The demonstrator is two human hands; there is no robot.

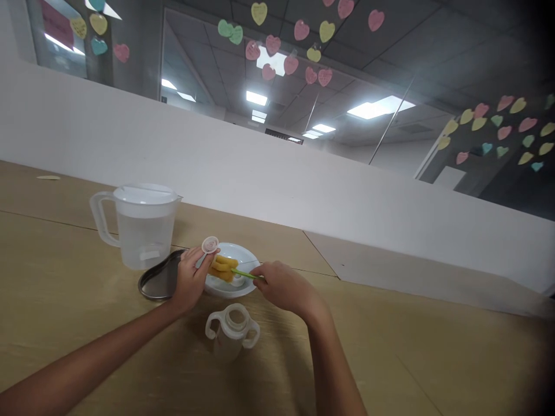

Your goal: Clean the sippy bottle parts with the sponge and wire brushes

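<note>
The person's left hand (191, 277) is gripping a small round cap (210, 245) between the fingers, and the cap's pale disc is facing up beside the fingertips. The person's right hand (281, 286) is grasping the thin green handle (245, 274) of a sponge brush, with the fingers curling round its near end. The brush's yellow sponge (224, 268) is pointing away from the right hand and reaching close beside the left fingers; whether it is touching the cap is impossible to tell.

Beneath the sponge, between the two hands, a white bowl (232, 251) is resting on the table (87, 323), and a small white piece (238, 281) is lying inside it. Nearer the person than both hands, a two-handled bottle (232, 335) is standing with its mouth uncovered. Just left of the left hand, a metal tray (160, 284) is lying partly behind the fingers. Farther left and beyond that hand, a lidded clear jug (147, 234) is standing with its handle pointing left. Beyond both hands, a white wall (260, 185) is running below a window carrying heart-shaped notes (302, 30).
</note>
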